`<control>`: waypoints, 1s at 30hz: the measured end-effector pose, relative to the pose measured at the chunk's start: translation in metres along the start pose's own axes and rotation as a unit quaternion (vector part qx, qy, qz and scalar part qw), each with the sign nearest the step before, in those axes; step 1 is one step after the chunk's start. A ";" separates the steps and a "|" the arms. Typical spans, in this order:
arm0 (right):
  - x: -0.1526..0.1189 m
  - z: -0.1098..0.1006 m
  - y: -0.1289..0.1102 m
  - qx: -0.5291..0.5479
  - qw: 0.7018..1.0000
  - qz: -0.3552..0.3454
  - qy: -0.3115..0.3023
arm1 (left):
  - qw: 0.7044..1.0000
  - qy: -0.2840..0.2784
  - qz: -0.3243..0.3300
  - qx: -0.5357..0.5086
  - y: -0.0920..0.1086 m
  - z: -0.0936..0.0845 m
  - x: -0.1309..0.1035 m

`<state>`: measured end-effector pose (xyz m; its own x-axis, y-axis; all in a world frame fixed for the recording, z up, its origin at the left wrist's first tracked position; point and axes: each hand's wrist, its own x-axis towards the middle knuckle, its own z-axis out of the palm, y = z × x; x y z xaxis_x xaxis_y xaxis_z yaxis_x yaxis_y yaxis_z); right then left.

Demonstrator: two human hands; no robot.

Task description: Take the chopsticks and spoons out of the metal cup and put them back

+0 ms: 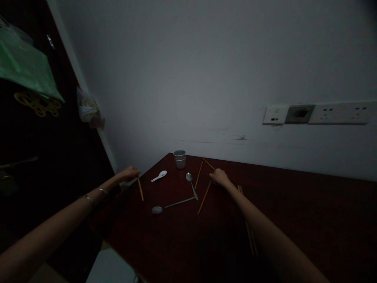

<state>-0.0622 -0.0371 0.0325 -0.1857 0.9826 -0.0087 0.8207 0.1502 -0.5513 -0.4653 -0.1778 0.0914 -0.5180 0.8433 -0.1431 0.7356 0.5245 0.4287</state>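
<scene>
My left hand is closed at the table's left edge, with a wooden chopstick pointing down from its fingers. Toward the back middle, my right hand pinches the upper end of another chopstick, which slants down to the left. A further chopstick runs in under that hand from behind. Just left of it lies a loose chopstick. Two metal spoons, a short one and a long-handled one, lie between my hands, their handle ends close together. Several chopsticks are partly hidden by my right forearm.
A metal cup with a perforated lower part stands at the table's back corner. Near it lies a white ceramic spoon. The dark red table meets a wall carrying sockets. Bags hang by the dark door at left.
</scene>
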 end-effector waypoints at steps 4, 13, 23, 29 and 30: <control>-0.001 -0.022 0.002 0.060 0.998 -0.035 -0.007 | 0.998 0.002 0.043 -0.047 0.046 -0.029 -0.007; -0.049 -0.087 -0.003 0.321 0.940 -0.104 -0.041 | 0.933 -0.128 0.288 -0.174 0.192 0.019 -0.083; -0.110 -0.126 0.027 0.375 0.913 -0.161 -0.028 | 0.805 -0.307 0.442 -0.249 0.297 0.101 -0.143; -0.116 -0.133 0.048 0.380 0.910 -0.164 0.003 | 0.775 -0.316 0.461 -0.295 0.321 0.129 -0.150; -0.115 -0.132 0.052 0.385 0.909 -0.161 0.012 | 0.769 -0.317 0.462 -0.308 0.323 0.134 -0.149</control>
<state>0.0731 -0.1274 0.1154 -0.3298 0.9048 0.2695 0.1024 0.3181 -0.9425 -0.0920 -0.1178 0.1317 0.5618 0.8127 0.1548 0.2134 -0.3232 0.9219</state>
